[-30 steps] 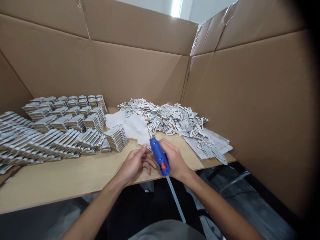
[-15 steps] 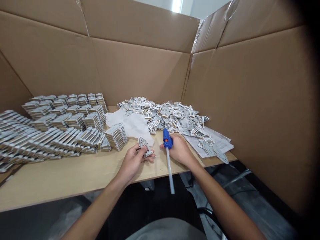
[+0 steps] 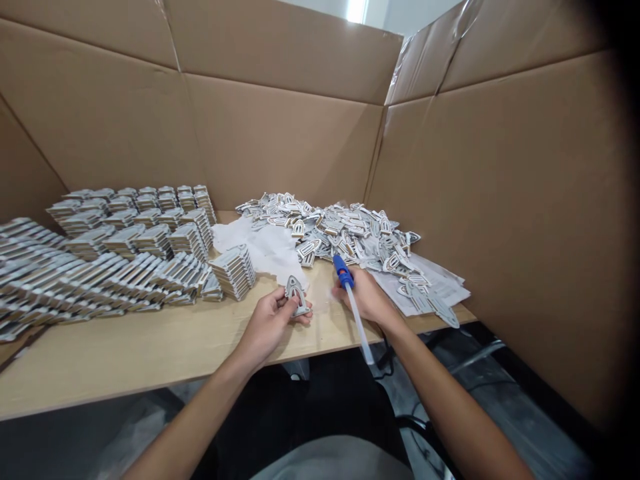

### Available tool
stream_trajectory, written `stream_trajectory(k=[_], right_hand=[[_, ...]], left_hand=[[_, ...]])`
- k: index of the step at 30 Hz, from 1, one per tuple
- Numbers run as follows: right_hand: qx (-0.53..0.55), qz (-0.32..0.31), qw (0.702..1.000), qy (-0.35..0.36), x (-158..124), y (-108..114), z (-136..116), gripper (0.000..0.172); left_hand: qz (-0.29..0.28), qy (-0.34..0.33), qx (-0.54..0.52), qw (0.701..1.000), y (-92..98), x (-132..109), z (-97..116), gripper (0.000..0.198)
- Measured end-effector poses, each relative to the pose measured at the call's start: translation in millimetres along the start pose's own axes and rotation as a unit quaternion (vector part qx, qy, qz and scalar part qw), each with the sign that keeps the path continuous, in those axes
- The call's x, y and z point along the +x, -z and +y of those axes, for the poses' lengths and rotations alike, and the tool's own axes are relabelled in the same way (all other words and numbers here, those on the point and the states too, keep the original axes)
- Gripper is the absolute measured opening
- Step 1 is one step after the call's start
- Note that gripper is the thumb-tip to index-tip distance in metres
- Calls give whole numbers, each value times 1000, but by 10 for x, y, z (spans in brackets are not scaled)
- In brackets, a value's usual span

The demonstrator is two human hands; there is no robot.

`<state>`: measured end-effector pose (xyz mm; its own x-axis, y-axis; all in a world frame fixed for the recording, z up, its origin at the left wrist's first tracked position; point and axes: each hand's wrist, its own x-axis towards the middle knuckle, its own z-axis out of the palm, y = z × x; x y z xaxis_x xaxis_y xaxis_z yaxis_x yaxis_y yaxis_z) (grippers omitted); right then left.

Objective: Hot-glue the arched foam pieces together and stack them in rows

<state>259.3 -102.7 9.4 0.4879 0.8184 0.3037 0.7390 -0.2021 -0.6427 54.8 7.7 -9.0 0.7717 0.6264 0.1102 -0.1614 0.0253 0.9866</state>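
My left hand (image 3: 273, 320) pinches a small grey arch-shaped piece (image 3: 297, 295) just above the wooden table (image 3: 150, 347). My right hand (image 3: 367, 299) grips a blue glue gun (image 3: 344, 272) with a clear glue stick (image 3: 360, 323) sticking out of its back toward me. The gun sits to the right of the piece, its front end toward a loose heap of the same grey pieces (image 3: 340, 233).
Neat stacks of grey pieces (image 3: 115, 257) fill the table's left side, with one short stack (image 3: 234, 272) near my left hand. White paper sheets (image 3: 265, 250) lie under the heap. Tall cardboard walls (image 3: 500, 213) enclose the back and right.
The glue gun moved away from the piece to the right and turned so its rear points at me. My left hand lifted the grey piece into view.
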Motion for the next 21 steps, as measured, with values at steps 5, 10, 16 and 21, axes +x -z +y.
stream_trajectory(k=[5,10,16,21], right_hand=[[13,-17,1000,-3,1,21,10,15],[14,-41,999,0,-52,57,-77,19],[59,-30,998,24,-29,45,-78,9],[110,-14,993,36,-36,18,-85,12]], left_hand=[[0,-5,8,1000,5,4,-11,39],[10,1,18,1000,-5,0,13,38],[6,-6,33,999,-11,-8,18,34],[-7,-12,22,1000,-12,-10,3,32]])
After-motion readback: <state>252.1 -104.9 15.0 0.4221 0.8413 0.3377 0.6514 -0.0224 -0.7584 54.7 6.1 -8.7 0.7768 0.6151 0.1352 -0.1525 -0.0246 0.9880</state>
